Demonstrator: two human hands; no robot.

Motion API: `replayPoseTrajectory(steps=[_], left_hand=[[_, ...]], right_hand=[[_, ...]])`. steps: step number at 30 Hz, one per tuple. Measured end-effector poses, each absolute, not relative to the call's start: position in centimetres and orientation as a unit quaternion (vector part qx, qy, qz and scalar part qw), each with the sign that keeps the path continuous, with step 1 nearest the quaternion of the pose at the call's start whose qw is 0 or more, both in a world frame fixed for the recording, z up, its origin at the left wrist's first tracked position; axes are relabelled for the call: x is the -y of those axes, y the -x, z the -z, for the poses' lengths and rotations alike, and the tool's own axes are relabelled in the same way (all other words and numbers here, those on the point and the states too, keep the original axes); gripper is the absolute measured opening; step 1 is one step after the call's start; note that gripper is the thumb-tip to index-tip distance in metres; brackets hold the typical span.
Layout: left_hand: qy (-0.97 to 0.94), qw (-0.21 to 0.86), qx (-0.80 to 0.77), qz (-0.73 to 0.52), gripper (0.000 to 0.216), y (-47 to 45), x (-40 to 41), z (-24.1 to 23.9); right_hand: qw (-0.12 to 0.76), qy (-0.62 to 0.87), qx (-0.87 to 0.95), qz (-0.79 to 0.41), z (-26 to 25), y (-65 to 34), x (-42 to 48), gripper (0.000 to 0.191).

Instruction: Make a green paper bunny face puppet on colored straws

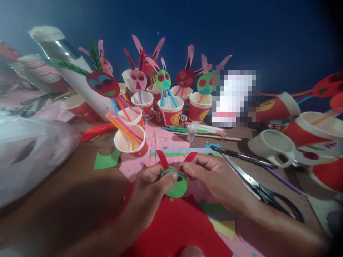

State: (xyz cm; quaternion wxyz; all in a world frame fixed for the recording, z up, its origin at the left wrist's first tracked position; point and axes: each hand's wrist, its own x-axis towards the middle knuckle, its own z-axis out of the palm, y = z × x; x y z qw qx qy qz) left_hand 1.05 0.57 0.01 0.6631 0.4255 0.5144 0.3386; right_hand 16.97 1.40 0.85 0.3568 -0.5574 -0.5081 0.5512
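Note:
My left hand (151, 191) pinches a green paper disc (177, 188) between thumb and fingers, low in the middle of the head view. Two red paper ear strips stick up from the disc: one (162, 159) on the left, one (189, 158) on the right. My right hand (211, 176) pinches the base of the right red strip against the disc's top edge. Both hands hover over red paper (171, 228) and pink paper (163, 142) lying on the brown table.
Black-handled scissors (257, 185) lie just right of my right hand. Several red-and-white paper cups (171, 110) with straws and paper rabbit faces stand behind. A white mug (270, 146) and tipped cups sit at right; a plastic bag (29, 153) at left; pens (203, 127) mid-table.

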Motion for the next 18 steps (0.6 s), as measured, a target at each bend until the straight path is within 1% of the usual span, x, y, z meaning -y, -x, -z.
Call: replayPoseTrajectory(steps=[9,18], left_hand=[[-0.433,0.65,-0.525,-0.337,0.025,-0.97,-0.6,0.19],[-0.417,0.651,-0.528,-0.352,0.022,-1.17,-0.5,0.08]], right_hand=[[0.364,0.55,0.501,-0.56,-0.33,-16.84,-1.32,0.027],[0.37,0.546,0.493,-0.568,-0.66,-16.7,-1.2,0.028]])
